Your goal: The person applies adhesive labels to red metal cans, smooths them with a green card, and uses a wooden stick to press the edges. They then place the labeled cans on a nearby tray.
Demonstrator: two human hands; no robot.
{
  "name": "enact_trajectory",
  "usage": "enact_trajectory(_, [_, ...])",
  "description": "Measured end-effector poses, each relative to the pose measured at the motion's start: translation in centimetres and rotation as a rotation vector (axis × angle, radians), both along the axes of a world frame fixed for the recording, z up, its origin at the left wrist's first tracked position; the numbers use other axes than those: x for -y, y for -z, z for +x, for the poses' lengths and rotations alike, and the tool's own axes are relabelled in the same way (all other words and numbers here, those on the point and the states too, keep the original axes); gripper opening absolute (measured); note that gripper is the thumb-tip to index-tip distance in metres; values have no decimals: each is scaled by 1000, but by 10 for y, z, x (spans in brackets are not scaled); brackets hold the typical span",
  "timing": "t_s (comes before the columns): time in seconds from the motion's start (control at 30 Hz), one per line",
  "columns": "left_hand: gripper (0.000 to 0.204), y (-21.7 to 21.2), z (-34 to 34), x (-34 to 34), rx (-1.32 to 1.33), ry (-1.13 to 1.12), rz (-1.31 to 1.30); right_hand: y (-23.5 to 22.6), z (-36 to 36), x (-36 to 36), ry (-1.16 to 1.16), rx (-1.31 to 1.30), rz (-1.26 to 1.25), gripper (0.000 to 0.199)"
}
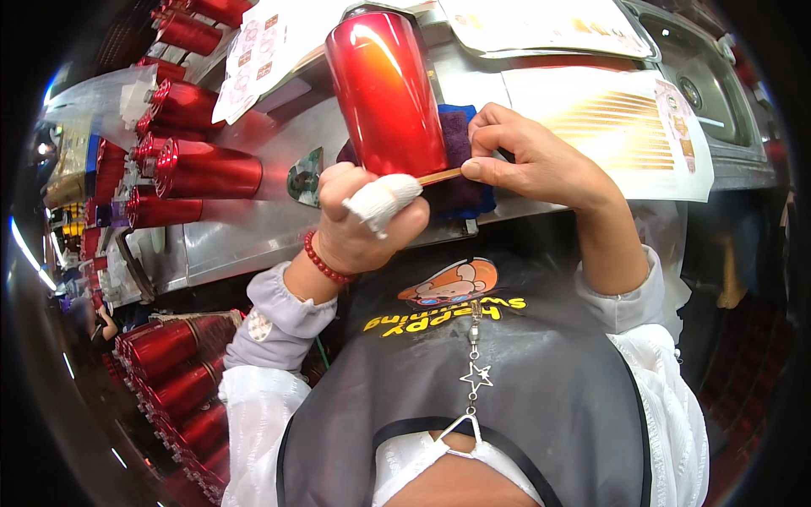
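A glossy red metal cylinder [380, 89] lies in front of me on a purple cloth [456, 139] and a blue cloth [486, 203], its near end toward me. A thin gold strip [441, 177] runs along that near end. My right hand [536, 160] pinches the strip's right end between thumb and fingertips. My left hand [363, 203] is closed at the strip's other end, against the cylinder's lower left edge. One of its fingers wears a white ribbed cover [384, 203]. The exact grip of the left fingertips is partly hidden.
A white sheet with rows of gold strips [608, 118] lies to the right, before a metal sink [701, 76]. Several red cylinders [207, 169] lie on the left of the metal table [228, 228]; more are stacked lower left [169, 346]. Printed sheets [253, 59] lie at the back left.
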State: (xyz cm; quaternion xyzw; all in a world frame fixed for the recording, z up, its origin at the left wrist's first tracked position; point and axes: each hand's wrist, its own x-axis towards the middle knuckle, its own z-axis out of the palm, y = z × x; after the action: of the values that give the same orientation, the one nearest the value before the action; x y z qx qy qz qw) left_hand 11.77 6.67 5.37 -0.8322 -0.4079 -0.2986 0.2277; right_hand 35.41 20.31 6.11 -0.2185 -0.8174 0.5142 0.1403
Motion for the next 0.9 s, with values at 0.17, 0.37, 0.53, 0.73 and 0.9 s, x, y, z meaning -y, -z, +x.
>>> enact_trajectory(0.17, [31, 9, 10, -9, 192, 25, -64, 0, 2, 3, 4, -29, -16, 29])
enact_trajectory(0.37, [30, 1, -2, 4, -81, -53, 24, 0, -1, 3, 12, -40, 2, 31])
enact_trajectory(0.53, [30, 2, 5, -12, -22, 41, -48, 3, 0, 3, 11, -43, 7, 30])
enact_trajectory(0.73, [29, -5, -2, 0, -122, -17, 1, 0, -4, 7, 27, -69, 33, 31])
enact_trajectory(0.9, [29, -7, 2, -6, -121, 31, 24, 0, -5, 4, 16, -17, 19, 32])
